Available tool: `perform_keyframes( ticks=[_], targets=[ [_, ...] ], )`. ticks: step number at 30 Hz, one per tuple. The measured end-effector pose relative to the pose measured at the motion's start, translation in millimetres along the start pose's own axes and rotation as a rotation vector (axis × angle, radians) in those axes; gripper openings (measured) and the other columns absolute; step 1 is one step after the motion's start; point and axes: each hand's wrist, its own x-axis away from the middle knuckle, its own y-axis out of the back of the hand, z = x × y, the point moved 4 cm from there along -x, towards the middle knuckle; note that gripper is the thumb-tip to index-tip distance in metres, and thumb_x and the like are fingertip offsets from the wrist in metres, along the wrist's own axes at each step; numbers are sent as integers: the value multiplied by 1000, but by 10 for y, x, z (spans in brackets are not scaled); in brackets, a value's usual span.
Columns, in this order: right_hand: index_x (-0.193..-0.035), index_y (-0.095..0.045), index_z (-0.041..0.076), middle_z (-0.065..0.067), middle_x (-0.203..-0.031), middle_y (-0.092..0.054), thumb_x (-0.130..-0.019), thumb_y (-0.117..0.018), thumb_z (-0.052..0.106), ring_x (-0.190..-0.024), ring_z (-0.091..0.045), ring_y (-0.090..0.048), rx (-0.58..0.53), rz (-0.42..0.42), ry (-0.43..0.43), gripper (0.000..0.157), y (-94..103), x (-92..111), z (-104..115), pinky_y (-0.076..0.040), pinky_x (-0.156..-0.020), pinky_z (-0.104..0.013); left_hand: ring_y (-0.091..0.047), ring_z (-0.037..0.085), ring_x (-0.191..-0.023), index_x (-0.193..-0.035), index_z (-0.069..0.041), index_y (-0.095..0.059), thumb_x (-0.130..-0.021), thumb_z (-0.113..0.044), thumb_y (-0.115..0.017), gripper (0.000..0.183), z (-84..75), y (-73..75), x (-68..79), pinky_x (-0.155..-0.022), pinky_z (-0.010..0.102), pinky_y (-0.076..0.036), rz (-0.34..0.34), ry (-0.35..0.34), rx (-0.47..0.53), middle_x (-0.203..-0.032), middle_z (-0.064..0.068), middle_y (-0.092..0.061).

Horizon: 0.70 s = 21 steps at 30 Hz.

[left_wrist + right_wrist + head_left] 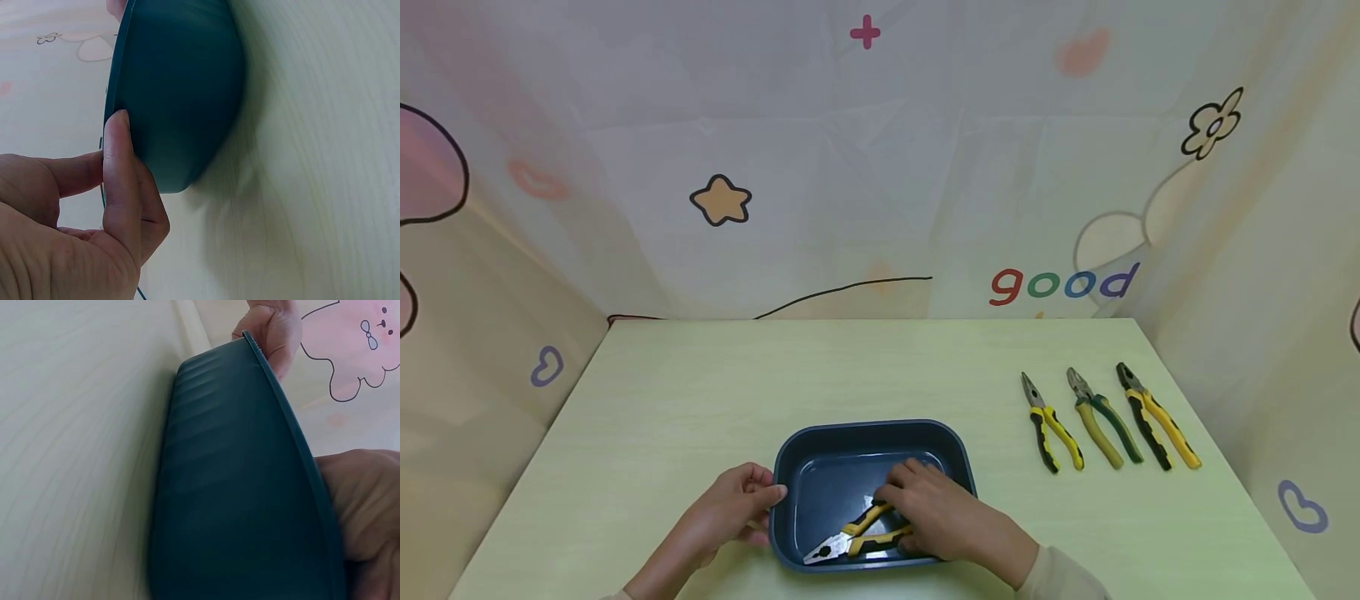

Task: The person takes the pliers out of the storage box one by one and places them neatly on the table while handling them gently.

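Observation:
A dark blue rectangular tray (872, 428) stands at the table's front middle. My left hand (733, 504) pinches its left rim between thumb and fingers; the left wrist view shows this hand (119, 206) against the tray wall (181, 81). Inside the tray lie yellow-and-black pliers (853, 537), their silver nose pointing to the front left. My right hand (936, 512) reaches in over the right side and grips the handles, whose ends it hides. From the right wrist, the tray's outer wall (237, 475) covers much of that hand (365, 500).
On the table's right lie yellow-and-black long-nose pliers (1043, 421), green-handled pliers (1105, 417) and another yellow-and-black pair (1157, 417), side by side. A printed cloth (820, 167) hangs behind the table (700, 375) and along both sides.

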Motion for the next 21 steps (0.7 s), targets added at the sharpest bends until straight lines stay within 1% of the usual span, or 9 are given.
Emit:
perform_keyframes(
  ticks=[7, 12, 21],
  targets=[
    [-129, -69, 18, 4, -112, -60, -83, -89, 34, -102, -13, -50, -27, -2, 4, 52, -26, -14, -38, -50, -90, -32, -60, 21, -66, -108, 0, -57, -101, -10, -67, 16, -6, 1, 3, -54, 30, -57, -16, 12, -2, -85, 10, -60],
    [-130, -69, 21, 6, -110, -60, -83, -88, 36, -103, -12, -51, -40, 6, 8, 53, -27, -21, -48, -49, -89, -31, -60, 22, -67, -108, 0, -57, -101, -10, -67, 16, -20, 1, 8, -54, 30, -57, -27, 25, -8, -85, 11, -60],
    [-130, -69, 22, 7, -108, -59, -85, -87, 38, -100, -10, -49, -43, 30, 16, 51, -21, -24, -50, -48, -87, -30, -60, 22, -67, -108, 0, -57, -100, -10, -67, 17, -21, -4, 14, -54, 30, -57, -24, 27, -9, -85, 10, -60]
  ],
)
